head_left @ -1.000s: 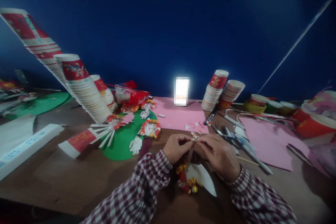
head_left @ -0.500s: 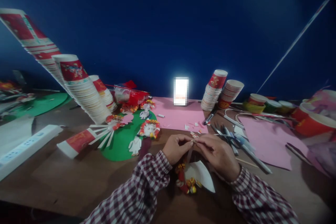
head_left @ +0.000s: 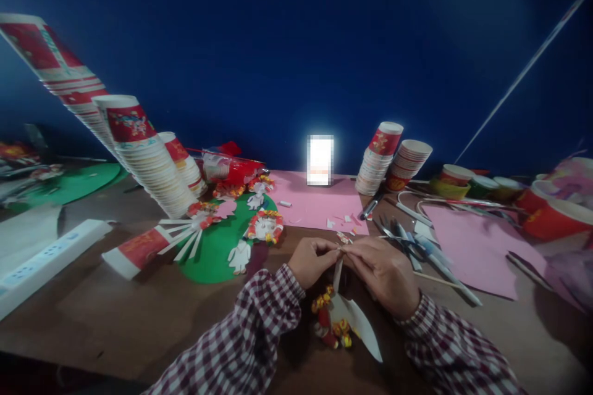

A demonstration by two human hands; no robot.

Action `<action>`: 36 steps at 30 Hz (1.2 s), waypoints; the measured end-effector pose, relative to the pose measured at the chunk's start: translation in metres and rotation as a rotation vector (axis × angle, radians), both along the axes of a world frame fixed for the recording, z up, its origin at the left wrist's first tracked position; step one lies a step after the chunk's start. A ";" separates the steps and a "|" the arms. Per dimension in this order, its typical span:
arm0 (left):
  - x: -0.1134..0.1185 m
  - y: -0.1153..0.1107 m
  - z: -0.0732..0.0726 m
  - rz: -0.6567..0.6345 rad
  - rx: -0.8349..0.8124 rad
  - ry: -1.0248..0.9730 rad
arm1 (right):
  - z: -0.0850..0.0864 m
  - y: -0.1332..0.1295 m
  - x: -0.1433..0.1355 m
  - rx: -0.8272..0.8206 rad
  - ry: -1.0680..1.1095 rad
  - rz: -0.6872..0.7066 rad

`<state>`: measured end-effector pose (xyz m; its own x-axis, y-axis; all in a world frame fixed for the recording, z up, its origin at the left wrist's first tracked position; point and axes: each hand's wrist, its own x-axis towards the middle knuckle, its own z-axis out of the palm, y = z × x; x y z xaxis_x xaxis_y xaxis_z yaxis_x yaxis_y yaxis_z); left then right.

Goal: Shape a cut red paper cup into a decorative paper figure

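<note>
A cut paper cup point(head_left: 365, 328) hangs below my hands, with white panels and red-and-yellow curled strips spread out from it. One white paper strip point(head_left: 338, 274) rises from it to my fingertips. My left hand point(head_left: 311, 262) is closed in a pinch at the upper end of that strip. Against it, my right hand point(head_left: 382, 271) pinches the same end, thumb and forefinger together. The fingertips of both hands touch, and they hide the very tip of the strip.
Tall paper cup stacks point(head_left: 148, 154) lean at the left, beside a green sheet point(head_left: 210, 259) bearing cut cup pieces. A power strip point(head_left: 50, 262) lies far left. Scissors point(head_left: 398, 236) and pens lie right of my hands. A glowing screen point(head_left: 320, 160) stands behind pink paper point(head_left: 301, 197).
The cut cup below my hands has turned and sunk slightly, so its large white panel now looks narrower. Both hands keep their pinch at nearly the same place.
</note>
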<state>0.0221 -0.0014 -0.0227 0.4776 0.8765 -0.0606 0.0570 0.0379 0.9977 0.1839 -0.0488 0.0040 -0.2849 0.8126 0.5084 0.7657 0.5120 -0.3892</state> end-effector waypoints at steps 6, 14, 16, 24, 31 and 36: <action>-0.001 0.000 -0.002 -0.016 -0.081 -0.014 | 0.001 0.001 0.002 0.052 -0.084 -0.020; 0.000 0.001 -0.004 0.004 -0.048 0.005 | 0.000 -0.001 0.002 0.111 -0.182 -0.026; 0.000 0.001 -0.006 -0.005 -0.052 0.011 | 0.001 -0.001 0.002 0.098 -0.185 -0.025; 0.000 0.002 -0.004 0.002 0.010 0.019 | -0.001 -0.001 -0.001 0.054 -0.098 -0.039; 0.002 -0.003 0.006 0.037 0.126 0.075 | -0.003 0.000 0.000 -0.019 -0.029 -0.051; 0.002 -0.004 0.007 0.067 0.229 0.149 | -0.004 0.001 0.000 -0.033 -0.030 -0.066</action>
<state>0.0238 -0.0057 -0.0159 0.4189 0.9047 0.0771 0.2089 -0.1786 0.9615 0.1837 -0.0480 0.0003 -0.2449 0.8464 0.4730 0.8091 0.4472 -0.3813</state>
